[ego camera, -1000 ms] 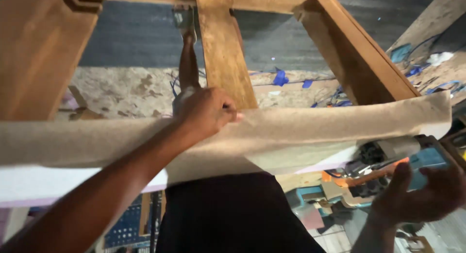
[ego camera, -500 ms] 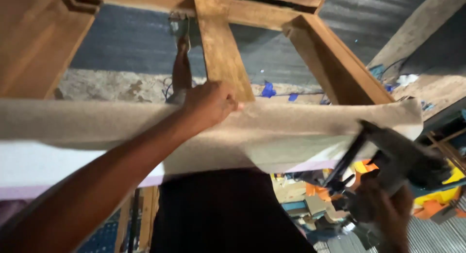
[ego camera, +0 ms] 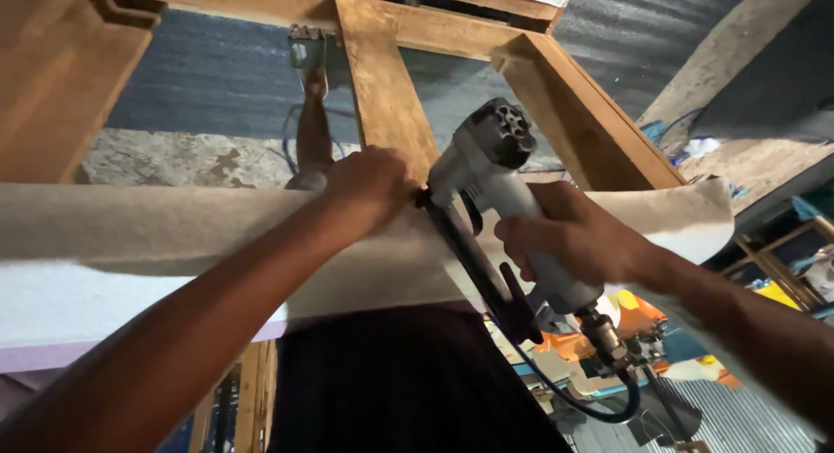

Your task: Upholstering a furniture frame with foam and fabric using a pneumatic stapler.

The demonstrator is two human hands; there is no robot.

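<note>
Left hand [ego camera: 369, 184] at frame centre, fingers closed, pressing beige fabric [ego camera: 174, 227] against wooden frame [ego camera: 382, 88]. Right hand [ego camera: 573, 236] right of centre, wrapped around grey pneumatic staple gun [ego camera: 495, 175]; gun nose touching fabric just beside left hand. Air hose [ego camera: 591, 401] hanging lower right.

- Two hands: the left hand [ego camera: 369, 182] and the right hand [ego camera: 573, 236]
- One grey staple gun [ego camera: 495, 192]
- One black air hose [ego camera: 582, 405]
- One beige fabric sheet [ego camera: 174, 227]
- One wooden frame [ego camera: 382, 79]
</note>
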